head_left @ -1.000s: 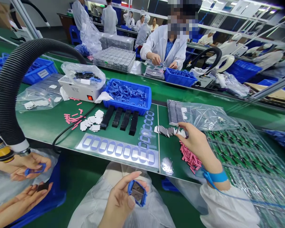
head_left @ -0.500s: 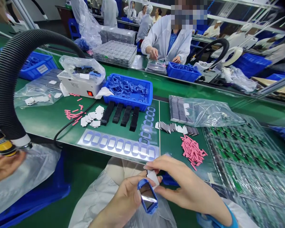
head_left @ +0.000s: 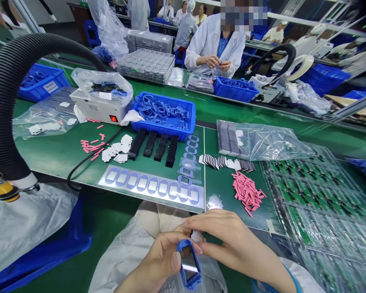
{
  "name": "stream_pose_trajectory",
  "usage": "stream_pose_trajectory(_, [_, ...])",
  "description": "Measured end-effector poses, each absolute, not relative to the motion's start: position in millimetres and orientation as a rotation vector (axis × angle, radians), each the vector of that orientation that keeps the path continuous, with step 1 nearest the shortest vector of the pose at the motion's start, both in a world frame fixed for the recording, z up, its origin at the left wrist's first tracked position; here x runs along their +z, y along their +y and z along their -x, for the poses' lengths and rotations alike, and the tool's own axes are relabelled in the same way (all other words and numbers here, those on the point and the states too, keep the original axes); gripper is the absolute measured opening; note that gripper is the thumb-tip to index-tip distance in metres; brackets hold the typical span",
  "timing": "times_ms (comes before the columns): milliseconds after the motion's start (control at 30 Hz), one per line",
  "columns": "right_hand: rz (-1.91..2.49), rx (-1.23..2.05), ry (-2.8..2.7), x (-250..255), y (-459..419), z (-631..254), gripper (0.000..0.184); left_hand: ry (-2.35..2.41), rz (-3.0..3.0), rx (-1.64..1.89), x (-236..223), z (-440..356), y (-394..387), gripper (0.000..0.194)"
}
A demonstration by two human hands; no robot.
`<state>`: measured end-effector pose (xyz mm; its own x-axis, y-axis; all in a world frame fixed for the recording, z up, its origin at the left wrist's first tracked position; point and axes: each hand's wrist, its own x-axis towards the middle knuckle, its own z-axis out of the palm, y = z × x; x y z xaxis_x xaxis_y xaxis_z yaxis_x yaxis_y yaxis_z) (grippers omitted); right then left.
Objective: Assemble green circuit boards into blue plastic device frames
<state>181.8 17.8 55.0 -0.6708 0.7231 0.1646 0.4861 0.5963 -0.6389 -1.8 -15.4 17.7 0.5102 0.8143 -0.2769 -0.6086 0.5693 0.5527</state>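
Low over my lap, my left hand (head_left: pixel 160 258) is closed around a blue plastic frame (head_left: pixel 195 262) with a dark, shiny screen (head_left: pixel 188 259) set in it. My right hand (head_left: pixel 234 242) bends over the far end of the frame, its fingers closed on a small white pad (head_left: pixel 196 235) with a dark edge. Most of that pad is hidden by the fingers, and whether it touches the frame I cannot tell. Just ahead on the table edge lies a sheet of oval film pieces (head_left: pixel 152 185), with a crumpled bit of clear film (head_left: pixel 214 202) beside it.
Pink strips (head_left: pixel 248 193) lie in a heap, with a row of dark-and-white pads (head_left: pixel 225 162) behind. A blue bin (head_left: pixel 164 116) holds blue frames. Trays of green circuit boards (head_left: pixel 317 195) fill the right. A black hose (head_left: pixel 6 97) arches at left. A co-worker (head_left: pixel 216 49) sits opposite.
My hands and the blue frame have dropped slightly, and my right fingers now cover more of the white pad. The neighbour's hand at left has gone from view; the co-worker opposite has brought both hands together.
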Motion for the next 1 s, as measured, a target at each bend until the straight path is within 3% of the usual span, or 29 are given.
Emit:
stream_pose_trajectory(100, [1.025, 0.567, -2.312, 49, 13, -180, 0.031, 0.531, -0.4, 0.911, 17, 2, -15, 0.034])
stream_pose_trajectory(267, [0.96, 0.137, -2.142, 35, 0, -169, 0.004, 0.583, -0.356, 0.923, 13, 5, -17, 0.034])
stream_pose_trajectory(400, [0.957, 0.089, -2.121, 25, -11, -173, 0.015, 0.601, -0.372, 0.905, 9, 2, -19, 0.035])
stream_pose_trajectory(600, [1.337, -0.099, -1.731, -22, -8, -219, 0.022, 0.672, -0.256, 0.858, -6, 10, -20, 0.038])
stream_pose_trajectory(833, [1.346, 0.246, -1.804, -53, -13, -234, 0.026, 0.564, -0.32, 0.849, -13, 19, -19, 0.033])
stream_pose_trajectory(933, [1.325, 0.534, -1.65, -42, -25, -209, 0.013, 0.569, -0.341, 0.873, -10, 19, -17, 0.033])
stream_pose_trajectory(1000, [1.302, 0.795, -1.513, -35, -30, -184, 0.014, 0.586, -0.376, 0.908, -8, 19, -16, 0.035])
